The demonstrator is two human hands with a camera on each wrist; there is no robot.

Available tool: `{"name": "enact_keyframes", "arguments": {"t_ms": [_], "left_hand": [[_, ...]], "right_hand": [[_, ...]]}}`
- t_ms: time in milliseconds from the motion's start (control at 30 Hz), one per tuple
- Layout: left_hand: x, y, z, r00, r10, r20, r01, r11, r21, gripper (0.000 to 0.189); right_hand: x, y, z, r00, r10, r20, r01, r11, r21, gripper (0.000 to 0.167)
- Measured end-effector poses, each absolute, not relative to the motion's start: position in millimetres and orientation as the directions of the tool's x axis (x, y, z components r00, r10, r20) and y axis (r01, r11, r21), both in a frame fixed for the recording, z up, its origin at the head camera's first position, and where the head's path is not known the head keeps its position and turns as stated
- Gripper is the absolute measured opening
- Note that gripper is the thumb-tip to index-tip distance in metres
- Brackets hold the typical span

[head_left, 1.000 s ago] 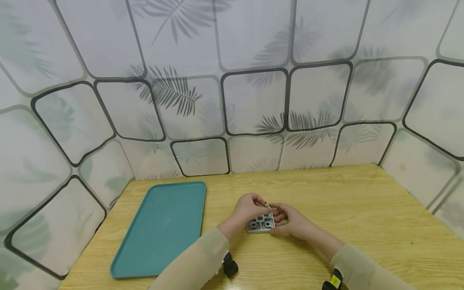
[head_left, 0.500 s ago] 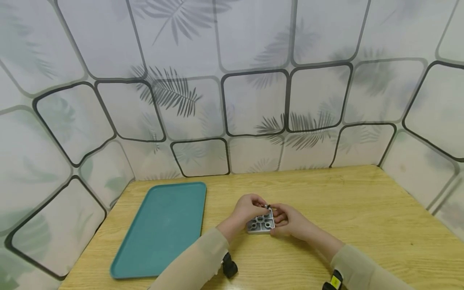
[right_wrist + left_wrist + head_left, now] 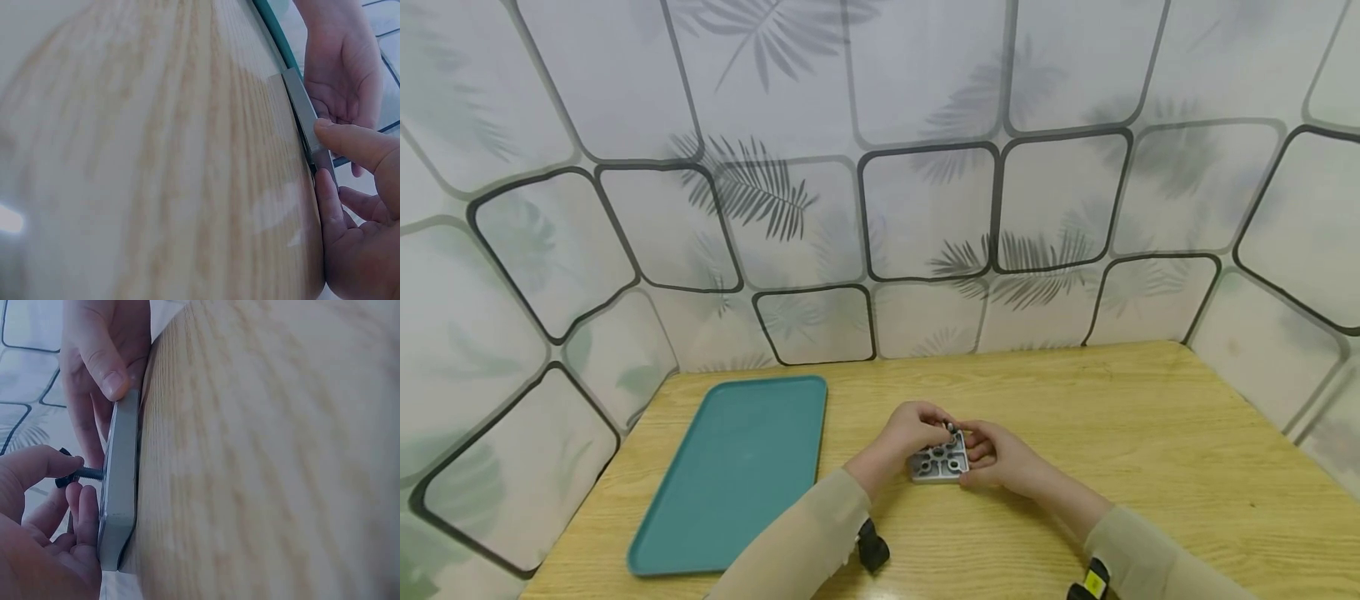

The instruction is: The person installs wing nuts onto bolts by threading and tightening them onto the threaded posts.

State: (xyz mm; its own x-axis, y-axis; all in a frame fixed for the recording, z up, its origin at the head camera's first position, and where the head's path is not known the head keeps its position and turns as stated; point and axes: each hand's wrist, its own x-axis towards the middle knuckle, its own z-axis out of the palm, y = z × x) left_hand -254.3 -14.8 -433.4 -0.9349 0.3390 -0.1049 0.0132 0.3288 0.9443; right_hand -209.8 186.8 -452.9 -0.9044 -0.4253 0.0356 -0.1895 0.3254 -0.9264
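Observation:
A square silver metal plate [image 3: 938, 477] with round holes and ribs lies flat on the wooden table. My left hand [image 3: 904, 435] reaches over its far side. Between thumb and finger it pinches a dark bolt [image 3: 90, 473], whose threaded shank meets the plate's upper face in the left wrist view. My right hand [image 3: 1006, 460] holds the plate's right side, with the thumb on the near edge and fingers along the side. In the right wrist view the plate's side wall [image 3: 300, 103] shows, while the bolt is hidden there.
A teal tray [image 3: 752, 467] lies on the table to the left of the hands. Wood-grain tabletop [image 3: 1135, 450] extends to the right. A patterned curtain [image 3: 925, 208] with leaf prints stands behind and beside the table. Each wrist carries a black strapped device.
My left fingers shift slightly on the bolt, and its head changes orientation. The plate and my right hand stay almost still.

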Motion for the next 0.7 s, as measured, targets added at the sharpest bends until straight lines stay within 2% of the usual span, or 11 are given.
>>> {"name": "enact_keyframes", "arguments": {"t_ms": [333, 700], "left_hand": [[-256.2, -14.4, -434.4, -0.940, 0.318, -0.123, -0.024, 0.298, 0.954, 0.030], [-255.5, -16.1, -435.6, -0.949, 0.292, -0.120, -0.034, 0.283, 0.958, 0.024]], "right_hand": [[-209.3, 187.5, -451.1, -0.909, -0.418, 0.002, -0.165, 0.353, -0.921, 0.085], [-209.0, 186.2, -451.6, -0.911, -0.413, 0.010, -0.166, 0.343, -0.925, 0.084]]}}
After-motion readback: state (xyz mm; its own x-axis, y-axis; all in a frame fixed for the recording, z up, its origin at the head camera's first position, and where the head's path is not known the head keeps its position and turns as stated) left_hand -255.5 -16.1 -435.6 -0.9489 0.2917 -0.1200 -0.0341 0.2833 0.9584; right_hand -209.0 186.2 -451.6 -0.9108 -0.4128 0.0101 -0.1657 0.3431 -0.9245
